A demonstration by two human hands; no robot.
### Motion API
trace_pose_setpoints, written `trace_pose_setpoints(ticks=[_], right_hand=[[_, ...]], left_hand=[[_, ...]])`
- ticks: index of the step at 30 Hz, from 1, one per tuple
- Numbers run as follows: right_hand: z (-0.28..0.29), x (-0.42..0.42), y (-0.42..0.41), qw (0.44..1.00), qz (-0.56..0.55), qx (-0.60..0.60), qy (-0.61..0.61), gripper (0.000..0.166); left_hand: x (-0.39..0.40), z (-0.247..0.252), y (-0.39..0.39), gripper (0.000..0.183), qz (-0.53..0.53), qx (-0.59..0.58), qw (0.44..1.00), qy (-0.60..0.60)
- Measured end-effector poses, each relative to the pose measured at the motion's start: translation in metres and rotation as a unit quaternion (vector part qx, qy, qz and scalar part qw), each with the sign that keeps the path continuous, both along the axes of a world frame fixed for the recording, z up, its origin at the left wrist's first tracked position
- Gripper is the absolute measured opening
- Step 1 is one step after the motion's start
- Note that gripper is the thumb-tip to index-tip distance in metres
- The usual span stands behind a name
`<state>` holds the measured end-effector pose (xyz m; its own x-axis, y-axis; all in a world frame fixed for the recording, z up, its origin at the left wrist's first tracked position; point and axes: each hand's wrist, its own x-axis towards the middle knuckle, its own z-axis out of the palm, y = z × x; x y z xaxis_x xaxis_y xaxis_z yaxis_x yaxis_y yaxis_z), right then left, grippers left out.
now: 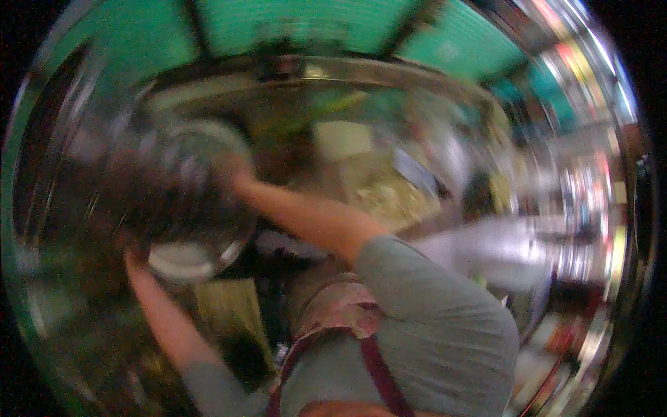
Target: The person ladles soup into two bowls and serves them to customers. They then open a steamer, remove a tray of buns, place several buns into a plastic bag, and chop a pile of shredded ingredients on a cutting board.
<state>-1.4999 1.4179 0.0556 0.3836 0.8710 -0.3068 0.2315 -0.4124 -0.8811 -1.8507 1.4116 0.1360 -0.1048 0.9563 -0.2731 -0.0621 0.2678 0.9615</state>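
The view is strongly blurred. My right hand [234,169] reaches to the left, over or against a large round shape, perhaps a metal pan or bowl [208,133]. Lower down, my left hand [134,250] is beside the same dark round area, close to a pale round dish or bowl [182,260]. The fingers of both hands are too blurred to make out. Right of my right hand, a board or tray [385,219] bears pale chopped pieces [383,198], and a wide-bladed knife or cleaver [415,168] lies across its far part.
A pale block or container [343,139] stands beyond the chopped pieces. A yellowish slatted or wooden piece [229,302] is low, near my left forearm. Green panels [292,26] with dark posts rise behind the work surface. Blurred shelves with coloured items [583,193] are at the right.
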Motion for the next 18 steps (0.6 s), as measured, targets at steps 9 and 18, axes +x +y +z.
trace_pose_setpoints(ticks=[9, 18], right_hand=[[0.137, 0.148, -0.221, 0.958, 0.214, 0.146, 0.124, 0.035], [0.092, 0.487, -0.602, 0.986, -0.135, -0.041, 0.09, 0.033]], left_hand=[[0.004, -0.046, -0.144, 0.051, 0.115, 0.106, 0.92, 0.359], [0.537, 0.017, -0.421, 0.026, -0.26, -0.044, 0.96, 0.092]])
